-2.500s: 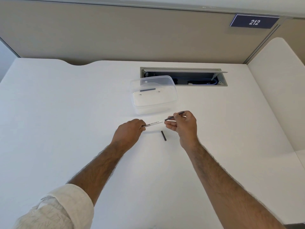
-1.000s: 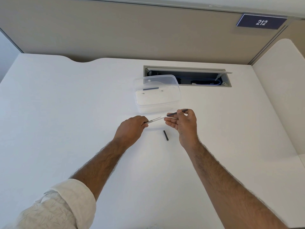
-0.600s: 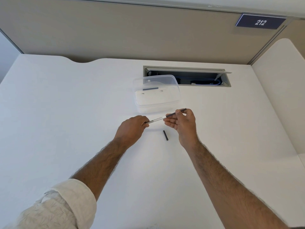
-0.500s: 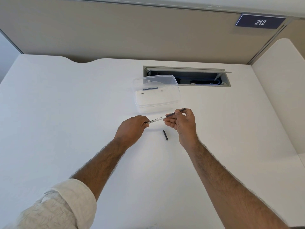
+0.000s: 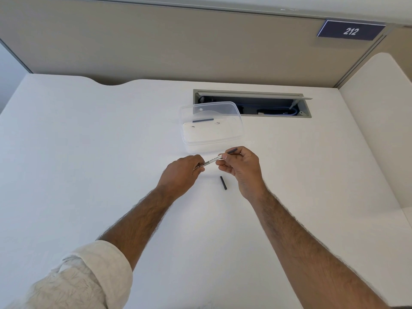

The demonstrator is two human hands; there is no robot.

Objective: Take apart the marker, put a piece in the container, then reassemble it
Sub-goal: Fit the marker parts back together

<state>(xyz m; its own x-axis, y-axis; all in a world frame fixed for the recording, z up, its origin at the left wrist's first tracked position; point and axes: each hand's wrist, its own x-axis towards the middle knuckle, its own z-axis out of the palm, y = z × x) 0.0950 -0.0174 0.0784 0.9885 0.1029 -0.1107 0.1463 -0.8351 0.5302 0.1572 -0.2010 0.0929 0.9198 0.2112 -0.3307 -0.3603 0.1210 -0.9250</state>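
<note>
Two bare hands worked a dismantled whiteboard marker over a white desk (image 5: 89,152), just in front of a clear plastic container (image 5: 211,139) that stood near the desk's middle. The left hand (image 5: 180,175), nearer than the container and a little to its left, was closed around one end of the marker's white barrel (image 5: 210,162), which slanted up toward the container's front wall without touching it. The right hand (image 5: 243,170), in front of the container's right corner, pinched a thin dark rod (image 5: 232,150) between thumb and fingertips at the barrel's other end; whether the rod was already seated inside the barrel could not be told. Print on the barrel read "WHITE BOARD".

A short black piece (image 5: 223,182) lay loose on the desk, further from the container than the hands and between the two wrists, apart from both. Inside the container, close to its back wall, a slim dark stick-like piece (image 5: 202,120) lay flat; two tiny specks near it were too small to identify.

Directly behind the container, an open cable tray (image 5: 252,103) was sunk into the desk, with blue cables visible within. Beyond that rose a beige partition (image 5: 156,45), carrying a dark plate marked "212" (image 5: 351,30) well up and to the right of the container. A rolled pale sleeve (image 5: 84,277) covered the left upper arm, far on the near side of the container.
</note>
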